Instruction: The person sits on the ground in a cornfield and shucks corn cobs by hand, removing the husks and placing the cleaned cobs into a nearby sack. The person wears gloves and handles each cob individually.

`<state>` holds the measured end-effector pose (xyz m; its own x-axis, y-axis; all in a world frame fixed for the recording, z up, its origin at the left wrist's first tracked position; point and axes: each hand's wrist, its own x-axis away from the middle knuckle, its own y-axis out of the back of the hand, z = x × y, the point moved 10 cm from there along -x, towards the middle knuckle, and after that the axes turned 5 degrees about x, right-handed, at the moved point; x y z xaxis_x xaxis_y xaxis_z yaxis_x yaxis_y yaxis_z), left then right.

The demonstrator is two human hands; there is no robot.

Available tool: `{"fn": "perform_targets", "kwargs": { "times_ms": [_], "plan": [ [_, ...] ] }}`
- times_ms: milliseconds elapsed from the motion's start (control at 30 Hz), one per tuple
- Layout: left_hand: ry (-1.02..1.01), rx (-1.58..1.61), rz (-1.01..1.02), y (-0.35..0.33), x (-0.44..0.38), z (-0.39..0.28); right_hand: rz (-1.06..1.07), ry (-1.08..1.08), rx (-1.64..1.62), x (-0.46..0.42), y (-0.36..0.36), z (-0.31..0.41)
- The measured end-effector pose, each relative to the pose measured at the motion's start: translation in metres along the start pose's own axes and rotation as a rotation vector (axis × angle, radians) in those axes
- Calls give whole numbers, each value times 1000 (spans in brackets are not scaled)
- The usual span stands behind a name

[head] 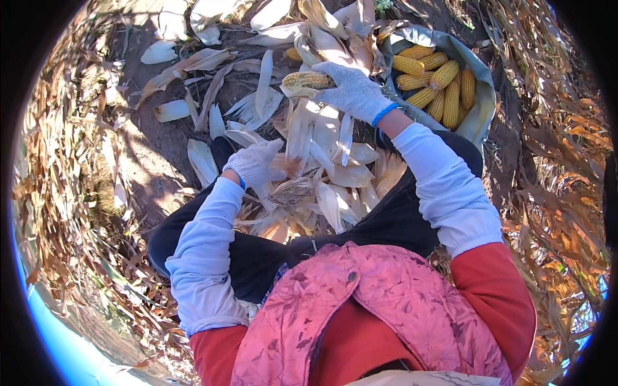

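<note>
My right hand (355, 89), in a white knit glove with a blue cuff, grips a corn ear (307, 80) by one end. The ear's kernels are pale and yellow, and a bit of husk clings to its lower edge. My left hand (256, 161), gloved the same way, is low over the husk pile with thumb and fingers apart. Beside its fingers is a blurred brown tuft (289, 166); whether it touches the glove I cannot tell. Loose dry husks (333, 140) are heaped between my bent legs (400, 212).
A grey-green sack (475, 118), its mouth spread wide, holds several husked yellow ears (444, 75) at the upper right. Another ear (293, 53) lies partly under husks beyond my right hand. Husks litter the soil (149, 144), and dry cornstalks (63, 193) line both sides.
</note>
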<state>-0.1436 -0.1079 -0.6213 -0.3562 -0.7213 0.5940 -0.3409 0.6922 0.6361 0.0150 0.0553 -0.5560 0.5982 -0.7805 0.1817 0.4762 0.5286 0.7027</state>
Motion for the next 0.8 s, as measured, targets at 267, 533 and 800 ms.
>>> {"fn": "perform_targets", "kwargs": {
  "times_ms": [267,533,800],
  "plan": [
    [-98,1564,-341,72,-16,-12,-102,334,-50,12,-10,44],
    [-113,1034,-442,84,-7,-16,170,118,23,8,-33,37],
    [-28,529,-529,82,-8,-4,201,145,-30,7,-37,35]
  ]
}}
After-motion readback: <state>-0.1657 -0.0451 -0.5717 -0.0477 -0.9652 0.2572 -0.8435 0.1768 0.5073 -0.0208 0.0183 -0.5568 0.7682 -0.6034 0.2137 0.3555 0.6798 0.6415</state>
